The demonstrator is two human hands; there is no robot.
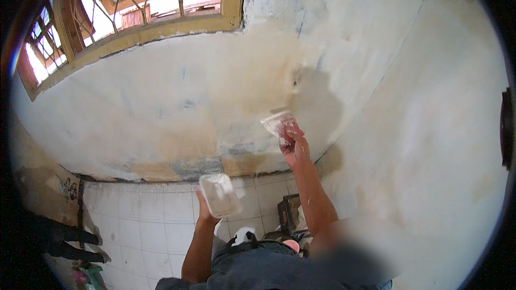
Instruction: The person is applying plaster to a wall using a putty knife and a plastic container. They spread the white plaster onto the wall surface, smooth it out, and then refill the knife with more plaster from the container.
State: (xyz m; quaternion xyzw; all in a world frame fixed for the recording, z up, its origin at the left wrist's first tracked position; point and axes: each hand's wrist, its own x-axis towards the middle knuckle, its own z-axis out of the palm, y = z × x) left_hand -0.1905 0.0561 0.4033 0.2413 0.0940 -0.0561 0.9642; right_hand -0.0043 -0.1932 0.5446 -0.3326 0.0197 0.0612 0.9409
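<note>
My right hand (294,147) is closed around a putty scraper (276,121) with a wide whitish blade and a reddish part smeared with white paste. The blade is at the stained, patchy wall (231,96); whether its edge touches the plaster I cannot tell. Lower and to the left, my left hand (206,210) grips a white rectangular plastic tub (217,179) by its side. Pale paste lies inside the tub, which is tilted toward me.
A wooden window frame (232,0) with metal bars is at the upper left. White floor tiles (151,204) lie below the wall. A dark crate (286,214) stands beside me, near a pink round item (291,245). Dark trouser legs (75,241) show at lower left.
</note>
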